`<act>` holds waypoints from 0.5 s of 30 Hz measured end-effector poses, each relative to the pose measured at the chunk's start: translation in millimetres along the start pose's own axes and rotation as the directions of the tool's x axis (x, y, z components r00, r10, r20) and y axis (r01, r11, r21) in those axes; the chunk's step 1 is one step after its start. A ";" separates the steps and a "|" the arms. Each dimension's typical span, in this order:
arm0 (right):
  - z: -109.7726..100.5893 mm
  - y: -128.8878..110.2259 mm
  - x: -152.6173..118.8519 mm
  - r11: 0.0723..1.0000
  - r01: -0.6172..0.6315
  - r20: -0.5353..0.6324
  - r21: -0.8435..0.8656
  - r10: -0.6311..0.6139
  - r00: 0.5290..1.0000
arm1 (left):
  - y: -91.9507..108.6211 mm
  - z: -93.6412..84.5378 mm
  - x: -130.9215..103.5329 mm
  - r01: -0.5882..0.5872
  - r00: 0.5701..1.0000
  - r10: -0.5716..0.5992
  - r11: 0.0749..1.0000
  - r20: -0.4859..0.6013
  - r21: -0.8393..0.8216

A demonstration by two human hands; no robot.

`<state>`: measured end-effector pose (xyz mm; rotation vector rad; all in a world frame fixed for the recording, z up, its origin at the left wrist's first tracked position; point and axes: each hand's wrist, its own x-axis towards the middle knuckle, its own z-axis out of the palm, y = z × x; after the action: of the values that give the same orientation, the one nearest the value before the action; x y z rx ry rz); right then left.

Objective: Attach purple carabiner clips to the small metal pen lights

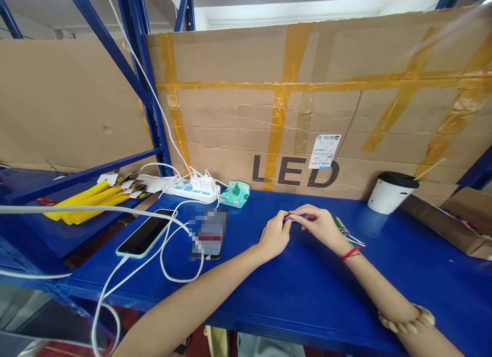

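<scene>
Above the blue shelf top, my left hand [275,235] is closed around a small purple object [286,219], mostly hidden by the fingers. Its kind is too small to make out. My right hand [318,224] meets it from the right, thumb and fingers pinched together at the same object. Partly behind my right wrist lies a green item with a silvery metal end [348,233]; what it is I cannot tell.
Left of my hands are a phone [148,235], a second, blurred phone [212,231], white cables, a power strip [192,191] and a tissue pack [235,194]. A lidded cup [390,195] and open cardboard box [453,221] stand at right. Cardboard [230,121] walls the back.
</scene>
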<state>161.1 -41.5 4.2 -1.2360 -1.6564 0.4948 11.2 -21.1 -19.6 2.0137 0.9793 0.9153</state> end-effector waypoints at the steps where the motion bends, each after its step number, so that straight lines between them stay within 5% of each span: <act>1: 0.6 0.0 -0.1 1.000 0.005 0.001 -0.004 -0.005 1.000 | 0.7 -0.4 -0.2 -0.001 1.000 0.001 1.000 -0.011 0.000; 15: 0.7 1.3 -0.8 0.997 -0.001 0.056 -0.079 0.005 0.998 | 4.4 -2.8 0.0 0.065 0.998 -0.064 0.996 -0.009 0.059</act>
<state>161.1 -41.6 2.5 -1.2929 -1.7362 0.4740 10.4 -22.3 -14.6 2.0174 1.0805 0.8680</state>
